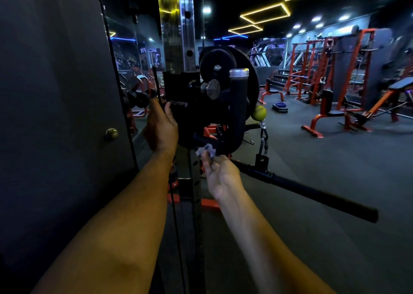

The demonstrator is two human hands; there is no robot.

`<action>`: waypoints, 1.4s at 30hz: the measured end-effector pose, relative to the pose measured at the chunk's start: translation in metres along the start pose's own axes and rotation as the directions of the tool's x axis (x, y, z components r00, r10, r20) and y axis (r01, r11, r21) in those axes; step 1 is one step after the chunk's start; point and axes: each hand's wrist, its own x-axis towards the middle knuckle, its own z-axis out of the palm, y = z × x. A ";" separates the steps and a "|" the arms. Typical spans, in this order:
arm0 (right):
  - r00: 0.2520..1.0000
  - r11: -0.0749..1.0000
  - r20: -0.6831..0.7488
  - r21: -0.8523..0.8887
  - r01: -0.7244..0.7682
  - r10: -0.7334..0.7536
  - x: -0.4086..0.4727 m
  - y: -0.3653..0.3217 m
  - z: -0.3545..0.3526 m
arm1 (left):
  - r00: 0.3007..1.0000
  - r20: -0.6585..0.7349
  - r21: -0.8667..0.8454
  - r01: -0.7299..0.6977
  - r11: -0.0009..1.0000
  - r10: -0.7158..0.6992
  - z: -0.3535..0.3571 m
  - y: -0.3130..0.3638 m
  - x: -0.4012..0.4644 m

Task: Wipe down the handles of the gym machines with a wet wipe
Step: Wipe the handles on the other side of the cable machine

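Wipe [206, 150] in right hand [220, 177] under short, leftward-pointing black handle [204, 138]

Black pulley carriage [214, 101], yellow-green ball [259, 112], orange racks [312, 66]

The left hand's [161, 127] fingertips hide behind the carriage [178, 97], and the wipe [206, 150] covers the right hand's [221, 177] fingertips.

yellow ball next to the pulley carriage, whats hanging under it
Under the yellow ball hang a silver clip and a short chain, running down to the black bar. The black carriage covers the ball's left edge, so its cable is not visible.
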 end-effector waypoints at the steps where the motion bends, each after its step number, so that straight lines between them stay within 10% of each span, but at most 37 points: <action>1: 1.000 1.000 0.000 -0.006 0.006 -0.006 0.006 0.004 0.006 | 1.000 0.009 -0.001 0.007 1.000 -0.007 -0.001 0.002 0.000; 21: 0.987 0.984 -0.085 -0.126 0.127 -0.138 -0.047 -0.037 0.003 | 0.919 0.359 0.122 0.128 0.984 -0.164 -0.036 0.013 0.006; 31: 0.840 0.793 0.302 -0.295 0.532 -0.451 -0.079 -0.108 0.045 | 0.887 0.423 0.046 0.185 0.982 -0.187 -0.035 0.011 0.005; 33: 0.724 0.557 0.415 -0.464 0.689 -0.551 -0.077 -0.116 0.028 | 0.876 0.432 0.046 0.217 0.975 -0.215 -0.035 0.011 0.003; 37: 0.363 -0.355 0.793 -0.561 0.748 -0.488 -0.061 -0.104 -0.033 | 0.939 0.315 0.127 0.106 0.986 -0.141 -0.041 0.031 -0.020; 42: 0.293 -0.696 0.953 -0.265 0.667 -0.082 -0.032 -0.086 -0.055 | 0.871 0.257 -0.017 -0.429 0.903 0.419 -0.043 0.056 -0.021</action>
